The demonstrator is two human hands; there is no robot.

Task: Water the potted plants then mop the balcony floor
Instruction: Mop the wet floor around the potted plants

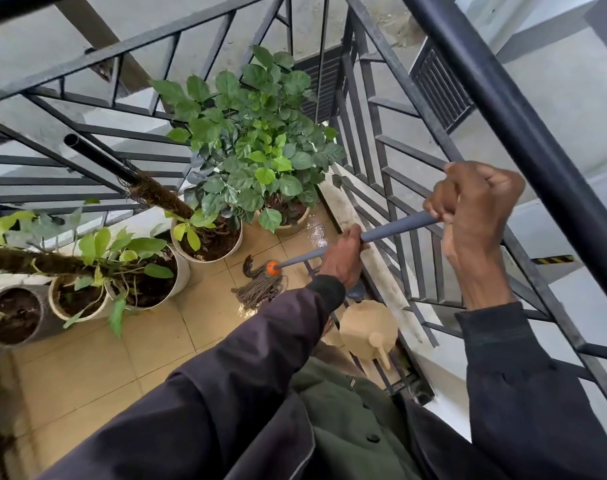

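Both hands grip the mop: the left hand [343, 258] is wrapped around the grey handle [395, 228] partway down, and the right hand [475, 202] is fisted around its top end. The mop head [259, 287], below an orange collar [272, 267], lies on the tan tiled floor [98, 368], just in front of the potted plants [257, 147] that line the railing [381, 161]. A wet sheen [317, 233] shows on the tiles near the far pot, and a beige watering can [368, 332] is set down by the person's feet, so watering looks finished and mopping is the step in hand. The next move calls for dragging the strands across the dry tiles toward the body without knocking the pots or trailing leaves. No brand, label or writing can be read.
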